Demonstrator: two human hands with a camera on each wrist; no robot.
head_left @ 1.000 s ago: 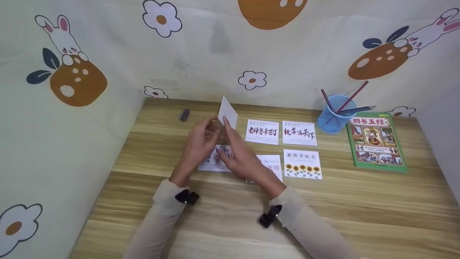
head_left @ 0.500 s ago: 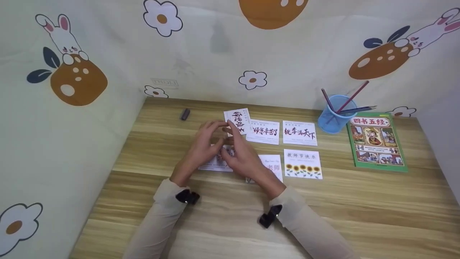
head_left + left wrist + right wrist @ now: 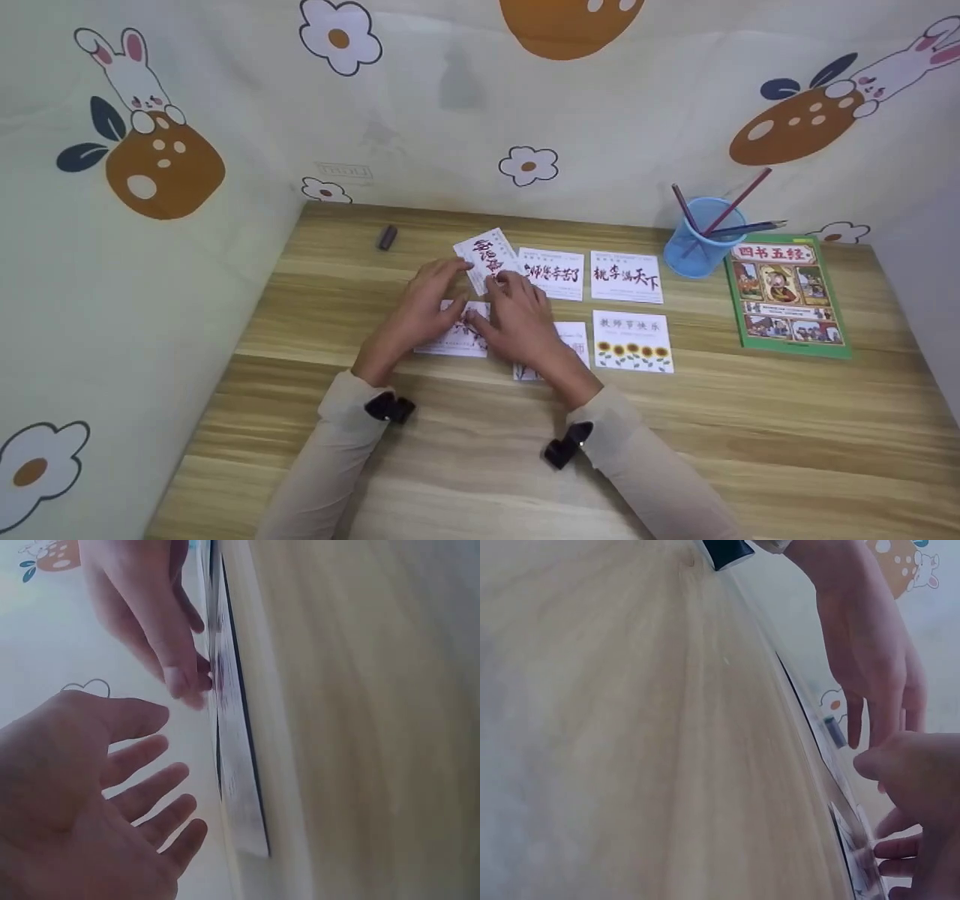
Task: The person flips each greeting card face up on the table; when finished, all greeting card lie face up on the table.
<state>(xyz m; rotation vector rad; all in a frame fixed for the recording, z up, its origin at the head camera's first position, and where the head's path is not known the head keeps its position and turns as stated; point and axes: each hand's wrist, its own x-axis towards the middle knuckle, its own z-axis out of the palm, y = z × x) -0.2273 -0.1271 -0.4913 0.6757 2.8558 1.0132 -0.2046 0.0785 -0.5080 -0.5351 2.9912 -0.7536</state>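
Observation:
A white card with dark red characters [image 3: 487,255] lies askew at the back, its right corner over or against another red-lettered card [image 3: 556,274]. My left hand [image 3: 420,311] has its fingertips at the tilted card's left edge; in the left wrist view those fingers [image 3: 154,799] are spread and gently bent. My right hand [image 3: 521,319] reaches over the tilted card's lower end with fingertips bent down at it. The contact underneath is hidden. Below both hands sits a flowered card [image 3: 450,345], partly covered. My right wrist crosses another card [image 3: 574,341].
To the right lie a red-lettered card [image 3: 625,277] and a sunflower card [image 3: 634,341]. A blue pen cup [image 3: 694,251] with pencils stands beside a green-edged book [image 3: 787,296]. A small dark eraser-like block [image 3: 387,238] lies at back left, near the patterned wall.
The card went from upright between the hands to face up, then turned counter-clockwise. My right hand lowered and bent its fingers toward the card; my left hand followed it down.

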